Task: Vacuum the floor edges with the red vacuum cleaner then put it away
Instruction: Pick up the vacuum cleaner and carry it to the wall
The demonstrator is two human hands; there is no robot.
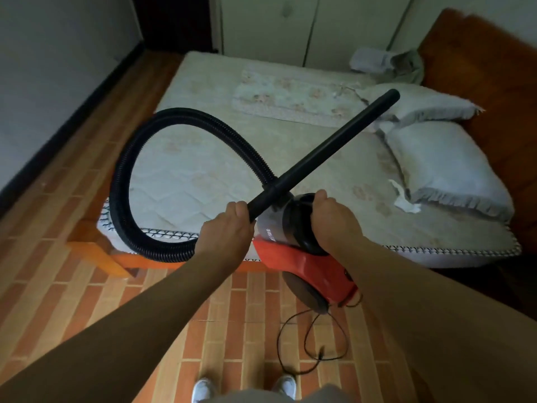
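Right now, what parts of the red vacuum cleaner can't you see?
All in the head view:
- Red vacuum cleaner: its top is hidden under the right hand gripping it.
- Hose: its joint with the body is behind the left hand, which holds the wand.
- Power cord: its end is too small and dim to make out.

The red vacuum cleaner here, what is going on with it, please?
A person stands by a bed, holding the red vacuum cleaner, which seems lifted off the brick-patterned floor. The right hand grips its black top; the left hand grips the rigid black wand, which points over the pale mattress. The ribbed black hose loops above the mattress, and the thin black cord hangs to the floor.
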